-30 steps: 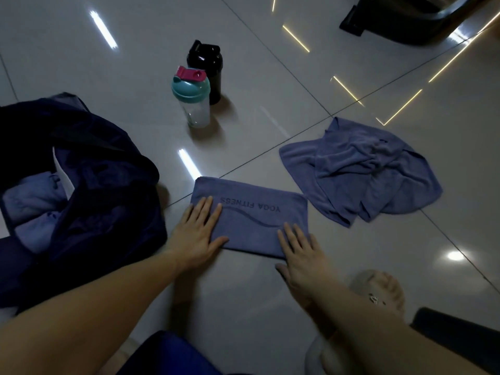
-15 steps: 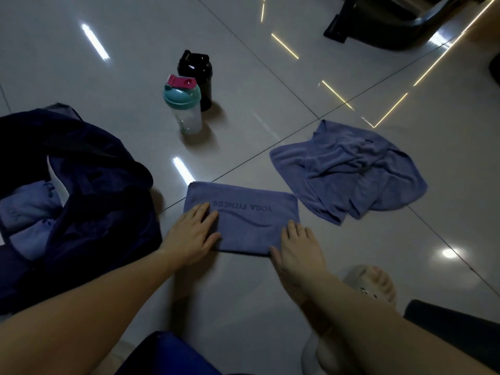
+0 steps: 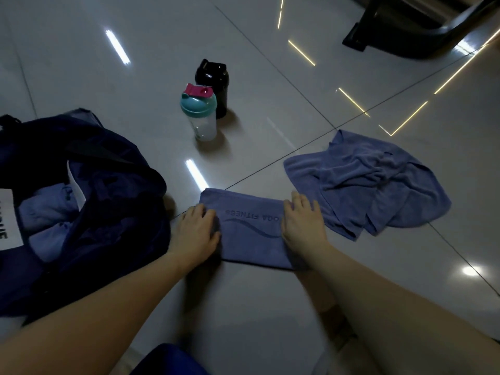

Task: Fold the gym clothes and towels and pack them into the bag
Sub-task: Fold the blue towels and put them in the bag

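Glossy grey tiles make up the floor [image 3: 270,307], crossed by thin dark grout lines and mirroring white and yellow strip lights in a dim room. At the top right stands a dark furniture base [image 3: 422,31].

On the floor ahead lies the folded towel [image 3: 251,234], a flat blue rectangle with "FITNESS" lettering facing away from the person. The left hand [image 3: 196,234] rests palm down on its left end, fingers relaxed on the cloth and thumb spread toward the middle, grasping nothing. The right hand [image 3: 303,226] lies flat on the right end, fingers straight and together, also released.

Just right of that hand, touching the folded towel's far corner, is a loose towel [image 3: 378,182] in a crumpled heap of the same blue. On the left sits the open navy bag [image 3: 108,212], with paler blue clothes [image 3: 43,212] inside it and a white label [image 3: 9,220] at its edge. Beyond the folded towel, well apart from it, two bottles stand upright side by side: a clear bottle [image 3: 201,120] with a teal lid and pink flip cap, and a black bottle [image 3: 213,85] behind it.
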Tool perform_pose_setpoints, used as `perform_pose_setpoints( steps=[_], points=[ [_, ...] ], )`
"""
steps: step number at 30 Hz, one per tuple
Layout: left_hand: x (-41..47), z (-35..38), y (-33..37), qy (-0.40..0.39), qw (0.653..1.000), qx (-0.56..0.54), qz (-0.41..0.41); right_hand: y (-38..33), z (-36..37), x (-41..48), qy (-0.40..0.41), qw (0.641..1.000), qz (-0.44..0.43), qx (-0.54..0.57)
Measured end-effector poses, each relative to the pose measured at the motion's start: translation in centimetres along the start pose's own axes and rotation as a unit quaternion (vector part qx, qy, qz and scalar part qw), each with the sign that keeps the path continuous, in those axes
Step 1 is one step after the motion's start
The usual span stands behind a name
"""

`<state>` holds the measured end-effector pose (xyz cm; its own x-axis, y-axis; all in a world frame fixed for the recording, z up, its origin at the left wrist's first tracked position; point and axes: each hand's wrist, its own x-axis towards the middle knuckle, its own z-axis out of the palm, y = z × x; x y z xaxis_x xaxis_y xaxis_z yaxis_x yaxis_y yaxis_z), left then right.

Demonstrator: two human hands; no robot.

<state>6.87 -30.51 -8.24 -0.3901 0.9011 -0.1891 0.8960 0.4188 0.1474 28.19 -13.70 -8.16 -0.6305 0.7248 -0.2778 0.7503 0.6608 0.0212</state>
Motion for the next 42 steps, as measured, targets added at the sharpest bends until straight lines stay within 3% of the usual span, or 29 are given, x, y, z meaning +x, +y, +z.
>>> perform_pose_setpoints(
  steps=[2,5,7,10,15,19,25,27,31,37,42],
  points=[
    [-0.8,-0.4,-0.5,0.002,0.994,-0.036,-0.099,-1.2,0.3,0.4,-0.027,0.999,-0.023,-0.015],
    [-1.6,-0.4,-0.7,-0.054,0.969,-0.087,-0.227,-2.2,-0.3,0.9,-0.050,0.996,0.046,-0.050],
    [-1.8,-0.2,-0.2,-0.073,0.962,-0.097,-0.246,-3.4,-1.1,2.1,-0.018,0.999,0.014,-0.033],
    [-1.8,-0.1,0.6,-0.078,0.954,-0.127,-0.260,-6.0,-2.4,5.2,-0.007,0.993,-0.101,0.057],
    [-1.5,-0.4,0.5,-0.097,0.928,-0.177,-0.312,-10.5,-4.3,11.1,-0.093,0.975,-0.145,0.139],
    [-1.2,0.2,0.0,-0.101,0.879,-0.289,-0.365,-12.3,-4.2,14.2,-0.136,0.968,-0.141,0.160],
    [-1.4,0.7,-0.6,-0.034,0.764,-0.498,-0.409,-13.0,-3.7,16.4,-0.192,0.955,-0.109,0.200],
    [-1.4,0.5,-0.6,-0.011,0.734,-0.539,-0.414,-13.0,-4.1,16.3,-0.219,0.947,-0.103,0.213],
    [-0.7,-0.5,-1.1,0.010,0.709,-0.578,-0.404,-12.0,-6.2,16.1,-0.224,0.920,-0.077,0.313],
    [2.0,-4.8,-2.0,0.040,0.709,-0.607,-0.357,-7.5,-11.1,15.0,-0.214,0.870,-0.045,0.442],
    [4.6,-11.5,-2.3,0.066,0.703,-0.662,-0.253,-3.3,-16.9,13.5,-0.134,0.835,-0.028,0.533]
  ],
)
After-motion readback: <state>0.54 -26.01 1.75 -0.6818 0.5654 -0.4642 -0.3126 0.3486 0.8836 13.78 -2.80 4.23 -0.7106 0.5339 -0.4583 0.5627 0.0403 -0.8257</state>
